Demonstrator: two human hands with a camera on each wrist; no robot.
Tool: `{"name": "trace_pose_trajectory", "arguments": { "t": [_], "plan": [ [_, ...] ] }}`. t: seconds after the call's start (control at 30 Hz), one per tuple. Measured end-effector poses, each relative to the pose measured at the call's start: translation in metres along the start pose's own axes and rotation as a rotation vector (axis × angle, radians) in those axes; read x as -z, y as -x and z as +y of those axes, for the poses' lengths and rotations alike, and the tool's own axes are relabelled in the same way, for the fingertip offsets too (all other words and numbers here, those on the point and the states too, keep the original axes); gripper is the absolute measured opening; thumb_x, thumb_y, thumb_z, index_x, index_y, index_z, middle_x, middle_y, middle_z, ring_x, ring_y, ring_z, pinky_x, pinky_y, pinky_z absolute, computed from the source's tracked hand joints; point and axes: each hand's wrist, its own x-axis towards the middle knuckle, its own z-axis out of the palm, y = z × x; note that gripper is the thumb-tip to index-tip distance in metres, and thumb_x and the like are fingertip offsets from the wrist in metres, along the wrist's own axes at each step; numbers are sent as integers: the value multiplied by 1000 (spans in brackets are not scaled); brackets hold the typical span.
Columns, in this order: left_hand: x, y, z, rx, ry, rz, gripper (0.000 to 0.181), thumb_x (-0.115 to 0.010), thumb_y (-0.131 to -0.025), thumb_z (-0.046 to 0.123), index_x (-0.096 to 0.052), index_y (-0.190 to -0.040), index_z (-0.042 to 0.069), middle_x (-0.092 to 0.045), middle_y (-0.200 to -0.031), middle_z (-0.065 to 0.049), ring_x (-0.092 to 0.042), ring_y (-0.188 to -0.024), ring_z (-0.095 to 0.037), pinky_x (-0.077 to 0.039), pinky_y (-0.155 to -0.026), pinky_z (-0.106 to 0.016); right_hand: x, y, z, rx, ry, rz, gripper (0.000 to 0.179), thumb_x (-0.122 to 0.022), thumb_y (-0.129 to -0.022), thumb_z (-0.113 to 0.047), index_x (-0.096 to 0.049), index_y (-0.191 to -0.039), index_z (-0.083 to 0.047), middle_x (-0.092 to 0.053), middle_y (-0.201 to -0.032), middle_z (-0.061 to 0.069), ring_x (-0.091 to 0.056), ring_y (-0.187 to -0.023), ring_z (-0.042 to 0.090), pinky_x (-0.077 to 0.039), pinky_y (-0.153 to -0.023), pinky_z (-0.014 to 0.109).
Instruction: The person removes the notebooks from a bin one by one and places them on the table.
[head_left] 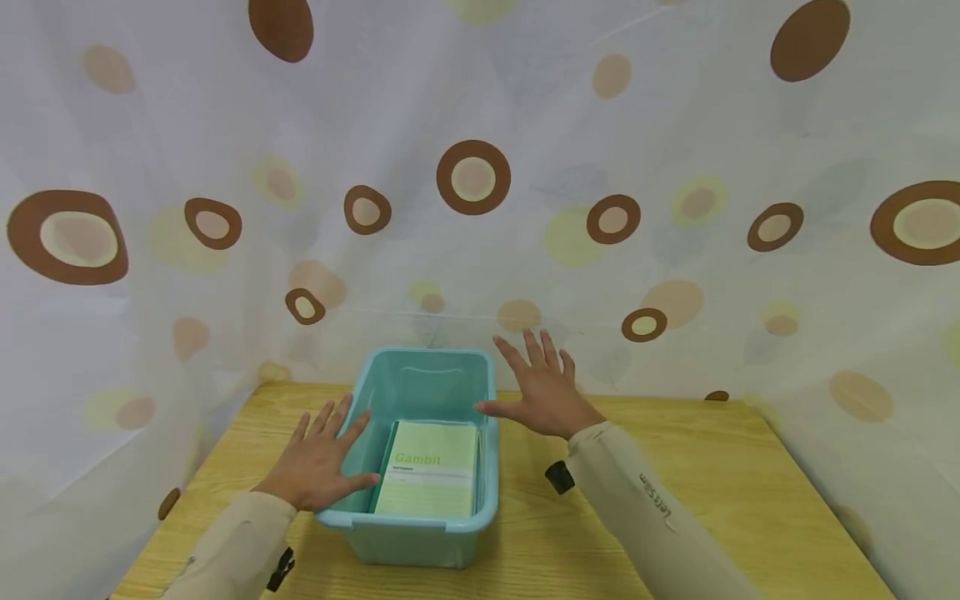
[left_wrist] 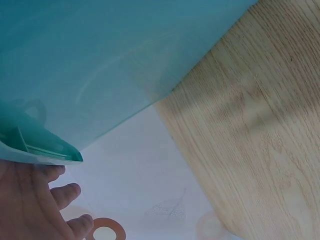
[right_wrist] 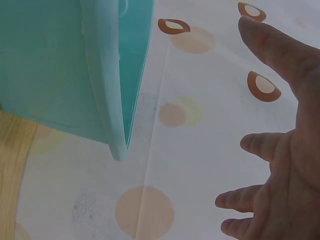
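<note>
A light blue plastic bin (head_left: 420,542) stands on the wooden table, left of centre in the head view. Inside it lies a pale green notebook (head_left: 431,467) with "Gambit" on its cover, on top of other booklets whose edges show. My left hand (head_left: 315,467) is spread over the bin's left rim, thumb reaching inward above the opening. My right hand (head_left: 543,392) hovers by the bin's far right rim, fingers spread and holding nothing. In the right wrist view a gap shows between the right hand (right_wrist: 280,185) and the bin wall (right_wrist: 50,65).
The wooden table (head_left: 675,492) extends to the right of the bin. A white sheet (head_left: 540,100) with brown and beige dots hangs behind and at both sides. Black straps (head_left: 558,477) hang at both wrists.
</note>
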Motion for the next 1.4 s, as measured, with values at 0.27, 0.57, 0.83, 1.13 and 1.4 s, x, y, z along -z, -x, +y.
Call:
{"name": "trace_pose_trajectory", "arguments": {
  "t": [0.27, 0.57, 0.83, 1.13, 1.4],
  "plan": [
    [-1, -3, 4, -14, -13, 15, 86, -69, -83, 43, -33, -149, -1, -10, -157, -26, -15, -142, -47, -12, -110, -65, -11, -33, -16, 45, -11, -126, 89, -62, -85, -57, -20, -155, -22, -13, -159, 18, -8, -146, 39, -12, -111, 62],
    [1, -7, 5, 16, -9, -18, 94, -70, -83, 35, -20, -149, -10, -11, -157, -27, -14, -143, -45, -13, -111, -63, -29, -62, -37, 70, -59, -227, 84, -65, -85, -52, -27, -153, -20, -25, -157, 11, -24, -143, 33, -17, -112, 60],
    [-1, -8, 2, 51, 0, -34, 99, -71, -82, 34, -14, -148, -14, -9, -157, -29, -10, -144, -44, -11, -112, -62, -49, -81, -49, 39, -99, -288, 82, -66, -85, -50, -32, -152, -18, -31, -155, 11, -30, -141, 31, -31, -109, 51],
    [-2, -6, 2, 60, 9, -47, 100, -71, -82, 31, -11, -149, -13, -6, -157, -27, -9, -144, -44, -10, -112, -62, -80, -92, -62, -23, -107, -330, 80, -67, -84, -50, -35, -151, -20, -34, -154, 5, -34, -140, 27, -33, -108, 48],
    [-2, -6, 2, 43, 6, -47, 97, -70, -82, 27, -12, -148, -14, -8, -157, -27, -11, -144, -45, -12, -111, -63, -113, -96, -72, -117, -137, -325, 74, -71, -82, -42, -44, -145, -14, -49, -143, 8, -46, -131, 27, -39, -104, 45]
  ]
}}
